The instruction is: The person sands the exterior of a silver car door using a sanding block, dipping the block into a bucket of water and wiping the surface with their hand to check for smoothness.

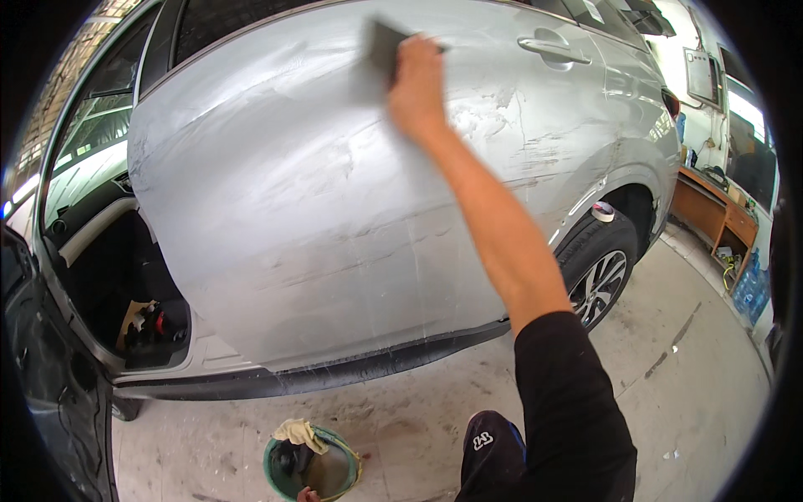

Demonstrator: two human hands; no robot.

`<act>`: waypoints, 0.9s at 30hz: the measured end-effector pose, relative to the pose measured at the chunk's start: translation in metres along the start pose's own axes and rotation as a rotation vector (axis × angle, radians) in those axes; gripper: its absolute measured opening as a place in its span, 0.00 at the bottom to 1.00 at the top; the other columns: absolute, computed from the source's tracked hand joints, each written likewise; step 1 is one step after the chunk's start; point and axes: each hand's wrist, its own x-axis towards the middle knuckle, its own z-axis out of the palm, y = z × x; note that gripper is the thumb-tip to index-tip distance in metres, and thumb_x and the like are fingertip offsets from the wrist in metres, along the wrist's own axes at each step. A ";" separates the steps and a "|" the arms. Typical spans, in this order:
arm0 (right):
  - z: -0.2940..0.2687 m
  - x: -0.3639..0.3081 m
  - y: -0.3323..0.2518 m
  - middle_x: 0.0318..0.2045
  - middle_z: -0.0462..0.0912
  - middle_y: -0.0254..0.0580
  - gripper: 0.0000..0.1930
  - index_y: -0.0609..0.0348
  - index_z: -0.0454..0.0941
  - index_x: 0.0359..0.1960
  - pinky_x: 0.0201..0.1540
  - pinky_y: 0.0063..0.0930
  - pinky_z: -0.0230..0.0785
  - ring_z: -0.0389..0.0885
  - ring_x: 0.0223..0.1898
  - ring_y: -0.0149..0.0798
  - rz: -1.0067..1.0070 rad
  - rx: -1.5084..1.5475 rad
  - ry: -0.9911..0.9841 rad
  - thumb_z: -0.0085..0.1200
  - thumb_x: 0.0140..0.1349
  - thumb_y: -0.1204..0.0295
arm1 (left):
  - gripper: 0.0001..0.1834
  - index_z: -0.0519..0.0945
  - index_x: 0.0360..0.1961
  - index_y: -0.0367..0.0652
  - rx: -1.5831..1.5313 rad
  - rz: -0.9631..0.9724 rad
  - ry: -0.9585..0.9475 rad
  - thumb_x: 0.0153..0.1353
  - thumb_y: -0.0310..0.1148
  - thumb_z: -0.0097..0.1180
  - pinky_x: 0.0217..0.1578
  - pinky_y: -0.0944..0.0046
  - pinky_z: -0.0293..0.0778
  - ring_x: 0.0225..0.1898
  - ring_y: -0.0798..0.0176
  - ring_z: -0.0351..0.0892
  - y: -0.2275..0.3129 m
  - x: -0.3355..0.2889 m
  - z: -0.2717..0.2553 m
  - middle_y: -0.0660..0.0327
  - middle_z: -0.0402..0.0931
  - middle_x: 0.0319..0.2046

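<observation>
Car bodywork (pixel 631 138) in silver spans our view, with a scuffed rear door (pixel 276 209) facing us. At the upper part of that door, our right hand (pixel 421 92) is clamped on a blurred dark grey sheet (pixel 385 54); uneven pressure or trapped grit could, we judge, score the panel, and a stroke running too far right might catch the door handle (pixel 554 50). Our left hand (pixel 309 495) shows only as fingertips by the near rim of a green bucket (pixel 269 458), so we cannot tell whether it grips anything; a tug there might tip the bucket. Counting downward in size, we see one car, one rear wheel (pixel 602 284), one bucket, one pale cloth (pixel 301 432) over its rim, two hands, one sheet and one tape roll (pixel 603 212) perched on the tyre, where a bump could dislodge it.
</observation>
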 end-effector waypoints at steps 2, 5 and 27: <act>-0.016 -0.008 0.002 0.73 0.54 0.62 0.31 0.71 0.57 0.70 0.78 0.46 0.35 0.45 0.76 0.58 -0.141 0.012 -0.111 0.43 0.65 0.73 | 0.15 0.85 0.49 0.50 0.039 -0.056 -0.042 0.64 0.41 0.58 0.35 0.48 0.74 0.32 0.45 0.80 -0.003 0.007 0.009 0.46 0.84 0.34; -0.060 0.014 0.084 0.73 0.53 0.62 0.32 0.69 0.55 0.71 0.77 0.46 0.39 0.47 0.76 0.58 -0.019 -0.197 0.060 0.46 0.70 0.64 | 0.16 0.84 0.50 0.50 0.076 -0.065 -0.086 0.64 0.41 0.58 0.36 0.48 0.75 0.33 0.45 0.81 -0.014 0.014 0.014 0.48 0.84 0.35; -0.060 -0.002 0.095 0.74 0.51 0.61 0.33 0.70 0.54 0.71 0.77 0.49 0.39 0.44 0.76 0.59 -0.006 -0.262 0.043 0.48 0.70 0.64 | 0.13 0.85 0.40 0.37 -0.029 0.039 0.030 0.58 0.32 0.56 0.37 0.54 0.80 0.33 0.47 0.86 0.053 0.000 0.001 0.49 0.84 0.28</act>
